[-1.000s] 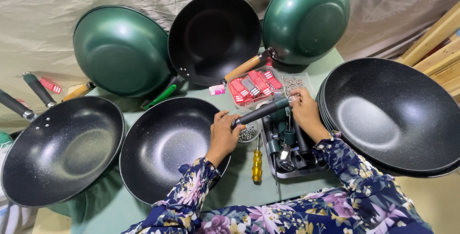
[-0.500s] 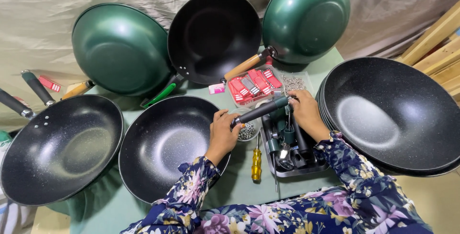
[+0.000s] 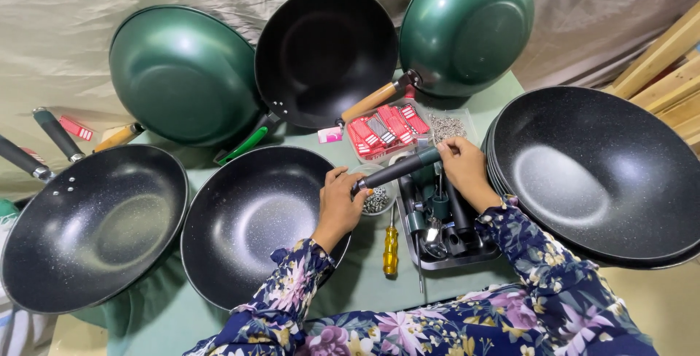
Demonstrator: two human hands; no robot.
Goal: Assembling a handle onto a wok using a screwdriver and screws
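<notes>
Fitting step: left hand (image 3: 340,206) and right hand (image 3: 464,170) both clasp dark handle (image 3: 397,169) at black wok (image 3: 251,225) rim, mid-tabletop; next needs alignment, screw.

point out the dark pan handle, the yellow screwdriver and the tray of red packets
dark pan handle (image 3: 397,169), head view, mid shaft
yellow screwdriver (image 3: 391,250), head view, yellow grip
tray of red packets (image 3: 386,128), head view, on the packets
</notes>
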